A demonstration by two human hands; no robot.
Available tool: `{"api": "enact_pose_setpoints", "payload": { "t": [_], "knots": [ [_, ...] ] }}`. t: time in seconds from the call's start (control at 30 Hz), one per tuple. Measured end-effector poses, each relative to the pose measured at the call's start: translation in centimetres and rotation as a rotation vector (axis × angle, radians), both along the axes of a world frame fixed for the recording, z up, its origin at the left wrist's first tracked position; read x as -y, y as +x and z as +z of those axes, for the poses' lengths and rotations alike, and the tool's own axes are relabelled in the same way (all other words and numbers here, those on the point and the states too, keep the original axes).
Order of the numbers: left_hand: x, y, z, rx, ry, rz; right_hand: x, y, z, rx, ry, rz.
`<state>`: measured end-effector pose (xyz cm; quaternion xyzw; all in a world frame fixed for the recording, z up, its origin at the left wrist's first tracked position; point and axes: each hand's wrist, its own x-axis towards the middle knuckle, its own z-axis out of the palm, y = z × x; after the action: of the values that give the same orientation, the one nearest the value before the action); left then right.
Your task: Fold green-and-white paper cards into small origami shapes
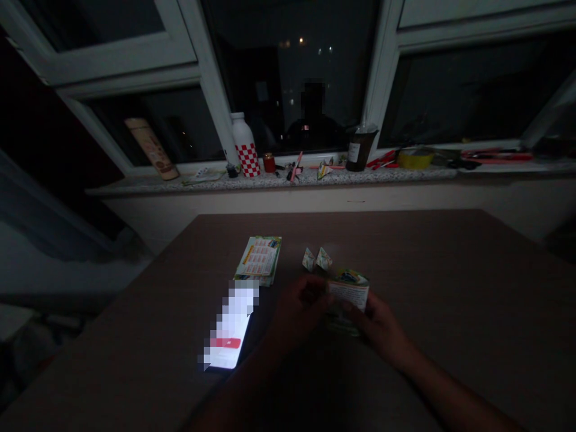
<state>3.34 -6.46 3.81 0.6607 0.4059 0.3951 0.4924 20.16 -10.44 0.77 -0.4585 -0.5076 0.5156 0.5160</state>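
Observation:
A printed paper sheet (pixel 351 294), folded over at its top, is held between my two hands above the table. My left hand (pixel 306 303) pinches its left edge, with the fingers curled. Around the right side of the sheet closes my right hand (pixel 375 318), its thumb lying across the front. Just beyond the hands stand small folded paper pieces (pixel 317 259) with pointed tops. To the left lies a stack of printed leaflets (pixel 258 258), and nearer to me a phone (pixel 229 330) with a lit screen. Dim light hides the finer finger detail.
The brown table (pixel 427 252) reaches to the wall under the window. On the stone sill (pixel 202 185) stand a checkered bottle (pixel 246 150), a tan tumbler (pixel 153 150), a small red jar (pixel 269 162), a dark drink cup (pixel 360 150) and a yellow tape roll (pixel 414 159).

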Motion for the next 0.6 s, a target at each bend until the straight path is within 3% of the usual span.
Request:
{"api": "enact_pose_setpoints", "payload": {
  "t": [0.2,0.6],
  "knots": [
    [-0.4,0.3,-0.9,0.019,-0.068,-0.041,0.3,-0.4,-0.3,-0.078,-0.068,0.034],
    [-0.4,0.4,-1.3,-0.034,-0.069,-0.088,0.0,-0.4,-1.1,-0.1,-0.031,0.06]
  ]
}}
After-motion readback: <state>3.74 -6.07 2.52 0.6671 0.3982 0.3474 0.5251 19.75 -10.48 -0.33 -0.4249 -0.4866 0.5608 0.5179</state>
